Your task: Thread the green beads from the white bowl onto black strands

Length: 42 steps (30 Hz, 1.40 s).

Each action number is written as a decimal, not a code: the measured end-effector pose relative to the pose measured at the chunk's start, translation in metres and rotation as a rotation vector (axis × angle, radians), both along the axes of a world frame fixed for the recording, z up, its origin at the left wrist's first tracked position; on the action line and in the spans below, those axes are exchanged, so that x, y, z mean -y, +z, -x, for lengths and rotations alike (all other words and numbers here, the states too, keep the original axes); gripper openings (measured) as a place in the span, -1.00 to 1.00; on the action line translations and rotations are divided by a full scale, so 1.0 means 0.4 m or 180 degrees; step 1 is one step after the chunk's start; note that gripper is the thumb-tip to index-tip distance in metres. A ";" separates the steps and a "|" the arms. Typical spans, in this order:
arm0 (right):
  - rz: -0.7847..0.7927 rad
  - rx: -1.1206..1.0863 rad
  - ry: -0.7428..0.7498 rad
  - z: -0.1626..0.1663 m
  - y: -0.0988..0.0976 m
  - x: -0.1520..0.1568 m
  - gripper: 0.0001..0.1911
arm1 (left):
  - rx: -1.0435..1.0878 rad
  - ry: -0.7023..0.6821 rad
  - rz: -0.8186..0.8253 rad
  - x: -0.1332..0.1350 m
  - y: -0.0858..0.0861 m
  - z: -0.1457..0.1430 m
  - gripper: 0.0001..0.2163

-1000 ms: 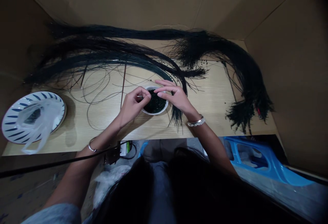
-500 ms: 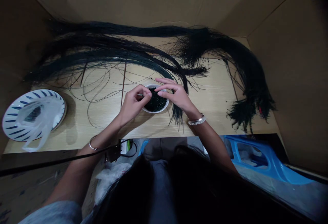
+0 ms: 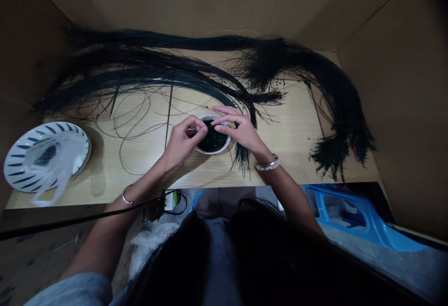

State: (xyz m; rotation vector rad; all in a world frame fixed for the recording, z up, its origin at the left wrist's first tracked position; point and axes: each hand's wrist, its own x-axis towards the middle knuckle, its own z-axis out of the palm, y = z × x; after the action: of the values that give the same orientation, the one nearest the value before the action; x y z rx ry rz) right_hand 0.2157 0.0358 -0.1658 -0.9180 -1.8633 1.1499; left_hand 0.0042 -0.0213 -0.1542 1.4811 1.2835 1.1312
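Note:
A small white bowl [image 3: 225, 146] full of tiny dark beads sits near the front edge of the wooden table [image 3: 280, 156]. Both my hands meet just above it. My left hand [image 3: 182, 141] is curled in a pinch at the bowl's left rim, fingertips closed on something too small to make out. My right hand [image 3: 240, 128] hovers over the bowl's right side, thumb and forefinger pinched together, the other fingers stretched out. Thin black strands [image 3: 241, 156] run under my right hand and hang over the table's front.
Long bundles of black strands [image 3: 175, 73] lie across the back of the table and curve down at the right [image 3: 343, 124]. A blue-striped plate [image 3: 21, 152] with a clear plastic bag stands at the left. Cardboard walls enclose the table. A blue plastic stool [image 3: 353, 217] is below right.
Both hands have stayed over the bowl with only slight finger movement. The view has shifted a little.

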 end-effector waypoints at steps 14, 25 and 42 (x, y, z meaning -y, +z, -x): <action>-0.0186 0.0119 -0.0102 0.003 0.000 0.007 -0.82 | -0.0054 -0.0020 0.0023 0.003 0.010 -0.005 -0.82; 0.0246 -0.0045 0.0344 -0.004 0.021 0.003 -0.74 | 0.0111 -0.0073 0.0147 -0.001 0.015 -0.003 -0.76; 0.0572 -0.0324 0.0372 0.000 0.020 0.006 -0.70 | 0.0178 -0.0143 0.0131 0.000 0.009 -0.002 -0.78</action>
State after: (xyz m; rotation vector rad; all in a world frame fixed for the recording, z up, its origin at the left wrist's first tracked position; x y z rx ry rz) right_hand 0.2157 0.0335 -0.1577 -0.8401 -1.7723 1.4275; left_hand 0.0052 -0.0212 -0.1507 1.4315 1.2224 1.1033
